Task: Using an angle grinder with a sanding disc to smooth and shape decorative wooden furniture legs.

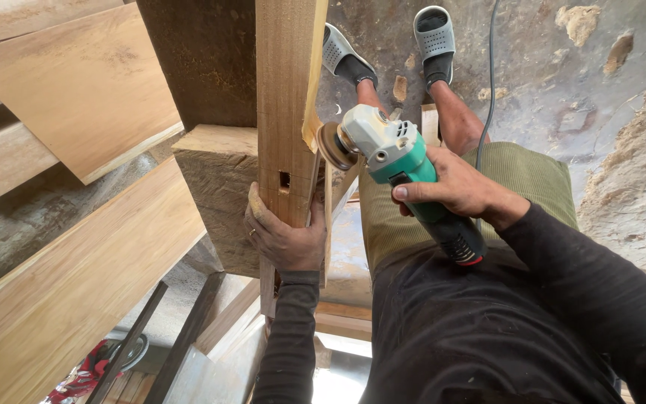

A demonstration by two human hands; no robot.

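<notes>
Left hand (285,238) wrapped around the wooden post (287,112), fingers closed, apparently to steady it | right hand (454,187) clenched on the green angle grinder (405,168) body | sanding disc (332,145) set against the post's right edge, above the mortise slot (284,180) | timber block (218,194) just behind the post | no containers visible.

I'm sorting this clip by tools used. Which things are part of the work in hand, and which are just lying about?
In use: green angle grinder in right hand; upright wooden post gripped by left hand.
Lying about: planks; wood block; red object.
</notes>
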